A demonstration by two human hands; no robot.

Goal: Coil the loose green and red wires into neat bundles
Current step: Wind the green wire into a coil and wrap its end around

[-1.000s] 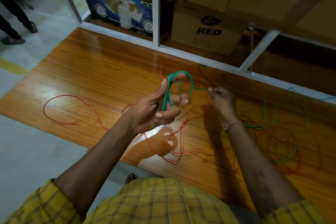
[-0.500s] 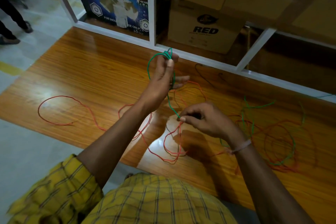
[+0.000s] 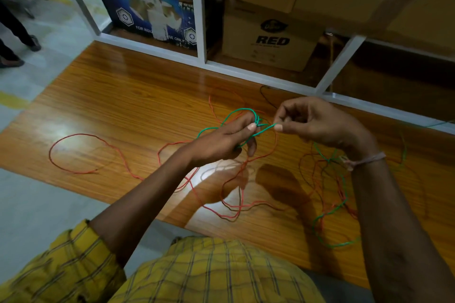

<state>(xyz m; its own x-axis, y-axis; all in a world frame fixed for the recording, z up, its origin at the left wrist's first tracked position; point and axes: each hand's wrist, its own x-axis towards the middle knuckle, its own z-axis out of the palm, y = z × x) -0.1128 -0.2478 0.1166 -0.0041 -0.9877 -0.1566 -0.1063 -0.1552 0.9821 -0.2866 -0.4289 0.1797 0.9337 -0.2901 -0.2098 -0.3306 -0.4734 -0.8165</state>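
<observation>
The green wire (image 3: 237, 112) is thin and glossy, gathered into a few small loops held above the middle of the wooden tabletop (image 3: 128, 106). The left hand (image 3: 222, 141) grips those loops, fingers curled round them with the thumb pressed on top. Just to its right the right hand (image 3: 317, 122) pinches a short free stretch of the same wire between thumb and forefinger, the other fingers curled in. More green wire (image 3: 343, 200) lies loose on the right of the table, tangled with red strands. The red wires (image 3: 115, 149) sprawl uncoiled below and beside the hands — one long open curve reaches far to the left, others cross in loops at the near edge.

The tabletop is orange-brown laminate with a strong sheen; pale floor shows to the left. Along the far side runs a white-framed shelf (image 3: 198, 19) of cartons. A blue box (image 3: 145, 7) reads "ADHESIVE TAPE" and partly "FOR INDU… USE ONLY"; a brown cardboard box (image 3: 269, 39) reads "RED" — the logo above it is too dim to read.
</observation>
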